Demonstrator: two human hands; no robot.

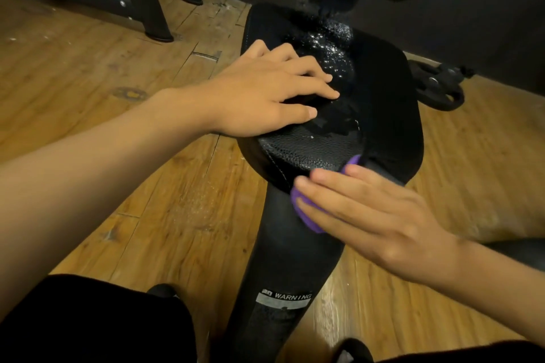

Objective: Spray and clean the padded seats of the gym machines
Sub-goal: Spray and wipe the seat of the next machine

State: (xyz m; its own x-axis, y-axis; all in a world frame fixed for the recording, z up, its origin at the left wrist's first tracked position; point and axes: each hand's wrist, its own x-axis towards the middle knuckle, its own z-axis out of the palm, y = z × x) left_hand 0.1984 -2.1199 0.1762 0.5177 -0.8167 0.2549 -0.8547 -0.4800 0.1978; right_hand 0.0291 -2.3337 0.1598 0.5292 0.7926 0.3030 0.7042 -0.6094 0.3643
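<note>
1. Left hand (265, 97): fingers loosely spread and slightly bent, laid on the left half of the padded seat (383, 103). We judge it is there to steady the seat. A dark patch sits under the fingertips; we cannot tell whether it is a cloth or only wet vinyl.
2. Beyond those fingertips, toward the far end of the seat: glistening spray droplets (330, 44), not yet wiped. A wet sheen lies just beside the thumb. Spraying looks done here and wiping is underway.
3. Purple cloth (306, 212): bunched at the near edge of the seat, under the fingers of the right hand (368, 209), showing past the fingertips on both sides.
4. Right hand: fingers straight and together, pressed flat on the cloth rather than gripping it. The thumb is hidden. A flat press spreads force for a broad wipe.
5. Below the right fingers: the machine's post (283, 268) with a warning label (284, 299).
6. Next, we judge: sweep the cloth up toward the droplets.
</note>
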